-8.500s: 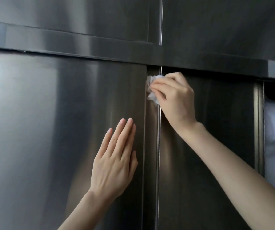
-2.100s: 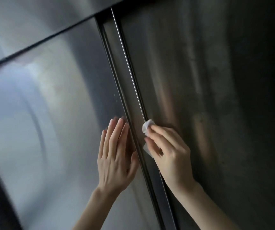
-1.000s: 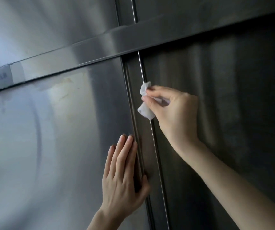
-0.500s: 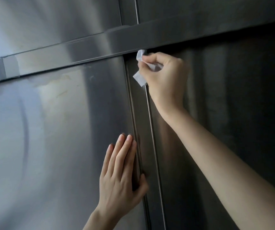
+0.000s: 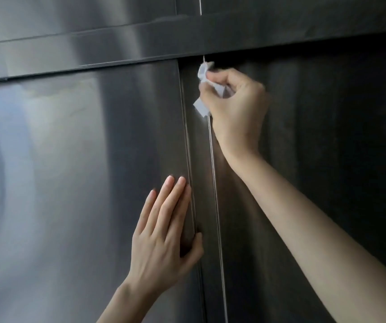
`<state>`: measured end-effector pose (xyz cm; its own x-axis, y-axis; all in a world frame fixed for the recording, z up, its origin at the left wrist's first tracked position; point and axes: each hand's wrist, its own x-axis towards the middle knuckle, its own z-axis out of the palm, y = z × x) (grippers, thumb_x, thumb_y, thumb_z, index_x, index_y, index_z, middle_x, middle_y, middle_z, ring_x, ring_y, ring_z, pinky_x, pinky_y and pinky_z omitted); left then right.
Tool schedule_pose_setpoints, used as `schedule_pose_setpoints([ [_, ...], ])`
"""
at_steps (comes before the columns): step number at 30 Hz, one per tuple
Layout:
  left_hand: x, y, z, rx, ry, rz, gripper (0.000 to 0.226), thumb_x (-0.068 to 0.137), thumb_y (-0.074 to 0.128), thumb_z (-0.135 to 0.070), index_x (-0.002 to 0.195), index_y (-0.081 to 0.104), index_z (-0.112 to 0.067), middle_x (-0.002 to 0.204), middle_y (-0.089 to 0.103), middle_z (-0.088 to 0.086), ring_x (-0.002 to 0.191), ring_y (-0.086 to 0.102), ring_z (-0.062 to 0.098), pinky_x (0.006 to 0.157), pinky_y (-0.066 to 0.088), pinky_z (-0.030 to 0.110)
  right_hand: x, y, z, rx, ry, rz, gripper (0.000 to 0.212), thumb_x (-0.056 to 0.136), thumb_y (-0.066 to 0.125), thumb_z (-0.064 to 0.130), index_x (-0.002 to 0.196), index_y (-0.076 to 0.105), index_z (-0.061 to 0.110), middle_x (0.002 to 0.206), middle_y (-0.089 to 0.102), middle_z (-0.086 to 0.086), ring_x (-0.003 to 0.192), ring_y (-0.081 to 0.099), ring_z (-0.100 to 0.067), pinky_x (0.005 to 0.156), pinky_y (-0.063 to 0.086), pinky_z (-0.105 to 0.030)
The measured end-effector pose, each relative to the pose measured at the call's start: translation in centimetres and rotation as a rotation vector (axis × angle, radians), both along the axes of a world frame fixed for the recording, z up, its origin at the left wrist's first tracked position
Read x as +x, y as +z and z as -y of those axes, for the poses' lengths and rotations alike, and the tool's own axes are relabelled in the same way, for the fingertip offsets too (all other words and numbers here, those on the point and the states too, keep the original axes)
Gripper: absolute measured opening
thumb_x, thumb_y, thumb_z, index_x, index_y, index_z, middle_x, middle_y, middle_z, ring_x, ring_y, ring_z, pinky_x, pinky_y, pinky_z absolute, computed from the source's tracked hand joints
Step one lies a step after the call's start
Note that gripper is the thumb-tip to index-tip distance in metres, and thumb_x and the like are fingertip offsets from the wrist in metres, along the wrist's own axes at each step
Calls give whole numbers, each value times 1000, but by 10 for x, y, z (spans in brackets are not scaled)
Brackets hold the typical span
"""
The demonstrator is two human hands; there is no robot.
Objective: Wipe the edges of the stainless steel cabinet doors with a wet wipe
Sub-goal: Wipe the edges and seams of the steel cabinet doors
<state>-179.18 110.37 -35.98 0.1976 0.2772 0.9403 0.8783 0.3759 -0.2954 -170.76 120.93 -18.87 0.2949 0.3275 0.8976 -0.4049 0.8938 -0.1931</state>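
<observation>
Two stainless steel cabinet doors fill the view: a bright left door (image 5: pixel 75 173) and a darker right door (image 5: pixel 322 117). Between them runs a vertical edge strip (image 5: pixel 213 164). My right hand (image 5: pixel 236 106) grips a crumpled white wet wipe (image 5: pixel 202 89) and holds it against that strip just below the top rail. My left hand (image 5: pixel 164 238) lies flat with straight fingers on the left door's right edge, its thumb hooked over the gap. Much of the wipe is hidden inside my fist.
A horizontal steel rail (image 5: pixel 122 52) crosses above both doors, with upper cabinet panels (image 5: pixel 70 17) over it. The steel surface shows smears and reflections near the left door's top.
My right hand slid the wipe up the strip to the rail and now sits slightly lower. My left hand stays pressed on the left door.
</observation>
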Motion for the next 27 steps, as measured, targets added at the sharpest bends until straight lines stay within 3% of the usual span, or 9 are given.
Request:
schedule_pose_setpoints([
  [5, -10, -21, 15, -22, -24, -7, 64, 88, 48, -29, 145, 32, -5, 154, 31, 7, 147, 24, 23, 122, 17, 40, 5, -94, -6, 63, -82, 59, 17, 79, 74, 11, 94, 75, 5, 88, 67, 11, 81, 70, -12, 70, 58, -35],
  [9, -14, -28, 20, -50, -12, 5, 67, 87, 48, -28, 147, 28, -8, 155, 29, 6, 148, 22, 23, 121, 19, 42, 5, -78, -6, 124, -212, 30, 15, 78, 74, 11, 91, 75, 4, 86, 74, -2, 75, 70, -19, 66, 58, -38],
  [13, -12, -27, 20, -44, -29, 6, 66, 86, 48, -24, 147, 29, -6, 154, 30, 8, 148, 20, 23, 122, 17, 43, 4, -72, -4, 130, -297, 24, 14, 79, 72, 11, 93, 74, 6, 87, 74, -4, 75, 69, -21, 67, 58, -38],
  [17, -4, -35, 17, -9, -72, 74, 64, 84, 48, -16, 144, 36, -1, 152, 35, 12, 146, 25, 28, 121, 18, 46, 8, -161, -4, 133, -377, 38, 13, 79, 72, 7, 92, 74, 4, 92, 72, -2, 79, 69, -18, 68, 57, -37],
  [20, 1, -52, 20, -40, -76, 101, 62, 84, 48, -13, 144, 36, -1, 151, 37, 15, 145, 26, 30, 121, 19, 46, 21, -239, 2, 156, -363, 172, 12, 79, 73, 7, 88, 74, -1, 97, 67, 3, 84, 66, -14, 74, 57, -37],
  [23, 0, -74, 26, -111, -48, 84, 62, 84, 49, -10, 143, 37, -1, 151, 36, 13, 144, 27, 30, 120, 21, 47, 28, -231, -2, 182, -343, 230, 12, 79, 73, 9, 87, 74, -1, 92, 72, -6, 80, 66, -15, 73, 55, -29],
  [27, 4, -90, 29, -119, -22, 126, 61, 82, 49, -6, 142, 40, 1, 151, 38, 14, 144, 28, 30, 119, 23, 48, 18, -202, 1, 87, -322, 157, 14, 79, 74, 8, 91, 74, 0, 94, 73, -8, 84, 70, -16, 77, 56, -26],
])
